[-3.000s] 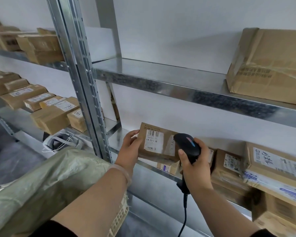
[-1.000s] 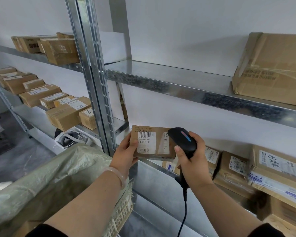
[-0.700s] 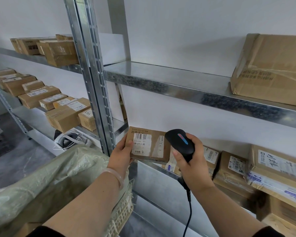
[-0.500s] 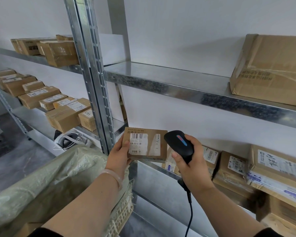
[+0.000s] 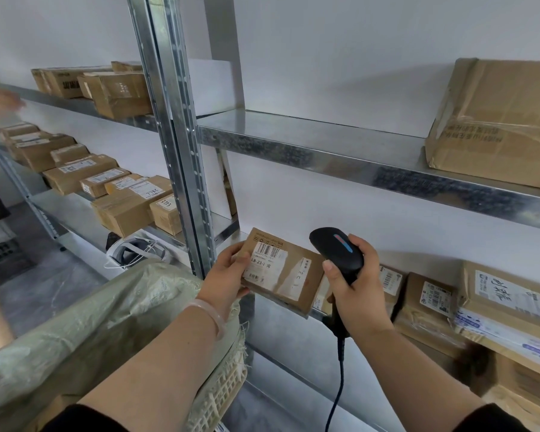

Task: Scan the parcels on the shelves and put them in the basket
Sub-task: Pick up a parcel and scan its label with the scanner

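The tall metal shelves [image 5: 325,151] fill most of the view. A big brown box [image 5: 496,120] sits on the upper shelf at the right. At the lower left, a pale green sack [image 5: 113,319] hangs over the white basket [image 5: 222,388]. More brown parcels [image 5: 427,297] lie on the lower shelf at the right, and others [image 5: 85,173] sit on the shelf far to the left.

The left hand [image 5: 228,275] holds a small brown parcel [image 5: 293,282] by its left edge, in the air in front of the lower shelf and above the basket. Its thumb lies on the white label. The right hand [image 5: 356,294] is wrapped tight round the handle of a black scanner [image 5: 337,251], just beside the parcel's right edge. A black cable [image 5: 340,378] hangs down from the scanner. A thin pale bracelet [image 5: 209,313] sits on the left wrist.
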The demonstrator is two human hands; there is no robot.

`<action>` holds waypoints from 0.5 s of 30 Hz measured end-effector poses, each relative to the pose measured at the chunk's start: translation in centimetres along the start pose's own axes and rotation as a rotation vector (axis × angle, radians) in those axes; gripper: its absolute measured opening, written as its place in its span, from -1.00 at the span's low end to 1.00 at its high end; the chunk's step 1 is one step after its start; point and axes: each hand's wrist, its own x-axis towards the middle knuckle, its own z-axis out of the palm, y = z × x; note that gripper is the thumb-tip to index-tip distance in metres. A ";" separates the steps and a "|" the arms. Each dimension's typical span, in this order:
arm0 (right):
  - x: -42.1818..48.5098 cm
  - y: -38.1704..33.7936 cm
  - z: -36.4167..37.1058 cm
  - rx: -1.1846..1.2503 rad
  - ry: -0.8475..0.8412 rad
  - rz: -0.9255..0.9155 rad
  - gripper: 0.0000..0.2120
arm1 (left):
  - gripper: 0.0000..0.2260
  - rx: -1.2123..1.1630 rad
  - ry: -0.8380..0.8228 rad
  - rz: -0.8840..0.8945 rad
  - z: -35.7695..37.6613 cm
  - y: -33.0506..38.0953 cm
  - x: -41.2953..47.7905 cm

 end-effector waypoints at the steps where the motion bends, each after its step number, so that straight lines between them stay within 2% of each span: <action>1: -0.2 0.2 0.0 0.004 0.001 0.008 -0.53 | -0.89 -0.005 0.018 0.016 0.0 0.1 0.0; 9: -1.5 0.7 0.6 0.030 -0.006 0.061 -0.53 | -0.76 -0.083 0.068 0.081 1.2 1.3 0.0; 12: -1.6 0.7 0.7 0.044 0.016 0.078 -0.54 | -0.55 -0.051 -0.047 0.104 1.7 1.7 -0.3; 15: -1.6 0.8 0.6 0.046 0.010 0.076 -0.54 | -0.26 0.051 -0.154 0.113 1.9 1.7 -1.0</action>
